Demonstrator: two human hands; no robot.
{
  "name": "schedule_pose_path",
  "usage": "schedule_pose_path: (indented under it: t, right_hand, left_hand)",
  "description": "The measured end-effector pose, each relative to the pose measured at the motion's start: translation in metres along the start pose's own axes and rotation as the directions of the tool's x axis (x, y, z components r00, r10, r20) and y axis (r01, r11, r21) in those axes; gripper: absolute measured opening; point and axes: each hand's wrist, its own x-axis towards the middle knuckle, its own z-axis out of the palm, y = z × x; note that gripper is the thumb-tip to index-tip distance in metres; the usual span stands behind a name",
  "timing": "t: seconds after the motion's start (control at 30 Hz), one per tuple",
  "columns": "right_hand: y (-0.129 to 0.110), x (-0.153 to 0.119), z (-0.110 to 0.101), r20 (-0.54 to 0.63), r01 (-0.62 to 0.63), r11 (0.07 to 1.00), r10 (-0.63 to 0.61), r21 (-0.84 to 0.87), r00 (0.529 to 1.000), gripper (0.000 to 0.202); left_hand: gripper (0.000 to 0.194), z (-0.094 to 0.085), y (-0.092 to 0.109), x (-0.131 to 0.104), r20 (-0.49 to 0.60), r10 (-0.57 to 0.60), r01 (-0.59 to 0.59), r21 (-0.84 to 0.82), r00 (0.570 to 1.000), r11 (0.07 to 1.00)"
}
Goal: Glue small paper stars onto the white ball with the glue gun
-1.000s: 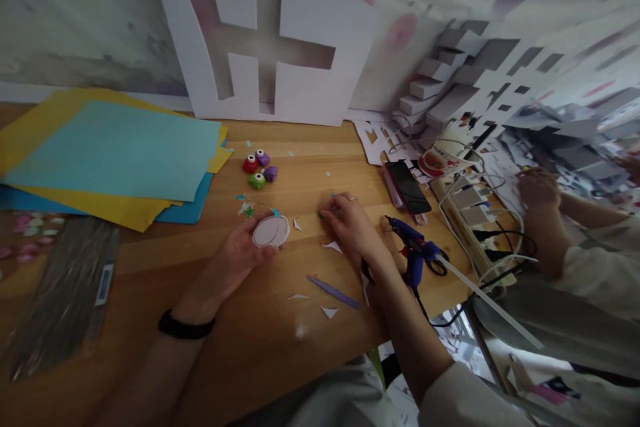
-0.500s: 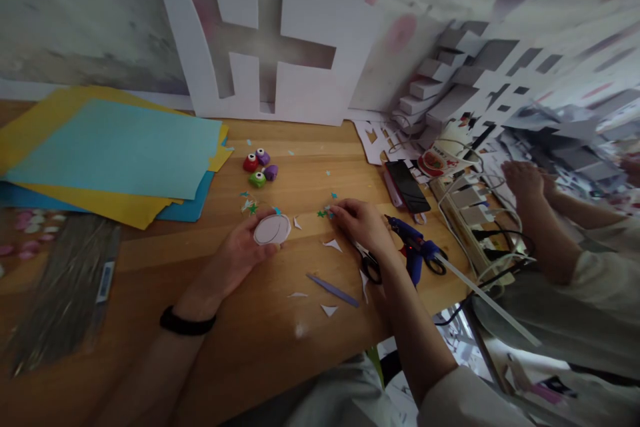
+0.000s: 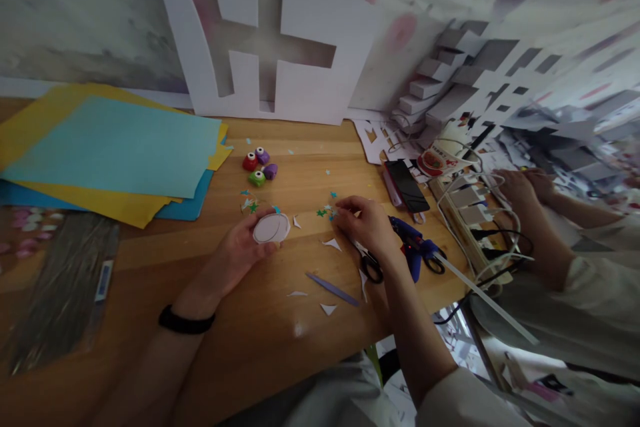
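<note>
My left hand (image 3: 240,250) holds a small white paper oval (image 3: 271,228) with a curved line drawn on it, fingers behind and thumb at its lower edge. At the small green and blue stars (image 3: 321,212) on the wooden table, the fingertips of my right hand (image 3: 363,224) are pinched together; what they hold, if anything, is too small to tell. Black-handled scissors (image 3: 371,266) lie partly under my right wrist. More small stars (image 3: 253,206) lie beyond my left hand. White paper scraps (image 3: 329,309) and a purple strip (image 3: 333,288) rest between my arms.
Coloured sheets (image 3: 115,147) lie at left, above a plastic packet (image 3: 65,287). Small red, green and purple punches (image 3: 257,178) sit behind my left hand. At right are a blue glue gun (image 3: 413,244), a phone (image 3: 407,186), a power strip (image 3: 467,220) and another person's hands (image 3: 517,190).
My right hand has shifted slightly among the stars, its fingertips moving a little. The other person's hands have moved slightly left. My left hand still holds the oval.
</note>
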Motion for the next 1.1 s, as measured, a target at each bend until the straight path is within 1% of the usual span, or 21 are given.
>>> schedule_pose_path:
  t: [0.1, 0.17, 0.23, 0.3, 0.37, 0.43, 0.5, 0.57, 0.7, 0.8, 0.87, 0.93, 1.0, 1.03, 1.1]
  right_hand:
    - [-0.004, -0.002, -0.010, -0.035, -0.007, 1.000, 0.007, -0.011, 0.999, 0.017]
    - [-0.008, -0.005, -0.021, -0.081, 0.002, 1.000, 0.000, 0.013, 0.997, 0.017]
    - [-0.014, -0.010, -0.033, -0.135, 0.027, 0.997, -0.017, 0.073, 0.991, 0.017]
    - [-0.021, -0.017, -0.044, -0.173, 0.052, 0.982, -0.020, 0.181, 0.985, 0.017]
    - [-0.030, -0.024, -0.053, -0.192, 0.068, 0.940, -0.003, 0.335, 0.981, 0.018]
    - [-0.040, -0.031, -0.060, -0.200, 0.085, 0.869, 0.016, 0.487, 0.980, 0.018]
    - [-0.049, -0.038, -0.066, -0.208, 0.103, 0.806, 0.025, 0.582, 0.978, 0.017]
    - [-0.056, -0.044, -0.070, -0.215, 0.117, 0.772, 0.026, 0.625, 0.976, 0.016]
    - [-0.062, -0.052, -0.077, -0.199, 0.105, 0.743, 0.039, 0.662, 0.979, 0.016]
    - [-0.061, -0.054, -0.077, -0.159, 0.077, 0.696, 0.053, 0.714, 0.986, 0.019]
    - [-0.061, -0.054, -0.074, -0.113, 0.051, 0.643, 0.055, 0.764, 0.992, 0.021]
    - [-0.062, -0.054, -0.069, -0.062, 0.018, 0.583, 0.056, 0.812, 0.997, 0.022]
    - [-0.064, -0.054, -0.064, -0.014, -0.010, 0.523, 0.043, 0.852, 0.999, 0.022]
    - [-0.065, -0.055, -0.061, 0.009, -0.023, 0.495, 0.031, 0.869, 0.999, 0.021]
    - [-0.068, -0.057, -0.057, 0.055, -0.047, 0.441, -0.006, 0.896, 0.998, 0.021]
  left_hand:
    - [0.057, -0.001, -0.002, 0.001, -0.019, 0.001, -0.001, 0.006, 1.000, 1.000]
    - [0.060, -0.001, -0.002, 0.001, -0.030, 0.008, -0.008, 0.021, 1.000, 1.000]
    - [0.062, 0.000, -0.001, 0.001, -0.043, 0.002, 0.001, 0.048, 0.999, 0.999]
    - [0.063, 0.002, 0.001, 0.001, -0.064, -0.014, 0.019, 0.072, 0.998, 0.997]
    - [0.064, 0.004, 0.003, 0.000, -0.077, -0.027, 0.034, 0.088, 0.997, 0.996]
    - [0.063, 0.003, 0.003, -0.001, -0.074, -0.024, 0.031, 0.095, 0.997, 0.995]
    - [0.061, 0.001, 0.001, -0.002, -0.058, -0.007, 0.012, 0.078, 0.998, 0.997]
    - [0.057, -0.003, -0.001, -0.001, -0.036, 0.010, -0.009, 0.047, 0.999, 0.999]
    - [0.049, -0.008, -0.006, -0.001, -0.005, 0.043, -0.043, 0.008, 0.999, 0.999]
    - [0.049, -0.005, -0.005, -0.002, 0.008, 0.065, -0.065, -0.005, 0.998, 0.998]
    - [0.051, 0.003, 0.000, -0.006, 0.072, 0.078, -0.079, 0.011, 0.994, 0.997]
    - [0.054, 0.016, 0.009, -0.011, 0.176, 0.100, -0.106, 0.029, 0.979, 0.994]
    - [0.061, 0.032, 0.019, -0.015, 0.300, 0.108, -0.127, 0.042, 0.948, 0.991]
    - [0.062, 0.040, 0.024, -0.016, 0.360, 0.092, -0.117, 0.048, 0.928, 0.992]
    - [0.063, 0.054, 0.028, -0.018, 0.434, 0.067, -0.095, 0.043, 0.899, 0.995]
